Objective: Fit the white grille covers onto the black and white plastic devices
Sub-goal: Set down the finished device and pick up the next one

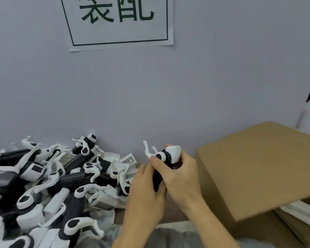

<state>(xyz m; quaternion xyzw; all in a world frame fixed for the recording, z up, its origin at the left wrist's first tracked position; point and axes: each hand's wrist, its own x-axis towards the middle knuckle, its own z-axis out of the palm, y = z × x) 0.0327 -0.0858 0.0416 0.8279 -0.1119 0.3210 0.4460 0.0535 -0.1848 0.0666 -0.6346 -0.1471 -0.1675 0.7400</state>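
- Both your hands are on one device, held up in front of the wall, between the pile and the box.
- Left hand: grip curled round the black handle from below, thumb up near the white lever end.
- Right hand: grip wrapped round the upper body, fingers closed just under the white head.
- Device's white head points up and right; thin white lever sticks out on its left.
- Can't tell if a grille is seated on the head; that face is turned away.
- Pile of black and white devices covers the counter on your left, against the wall.
- Loose grilles lie at the pile's right edge, just beside your left hand.
- Cardboard box sits to your right, flap open.
- Sign with green characters is on the wall above.
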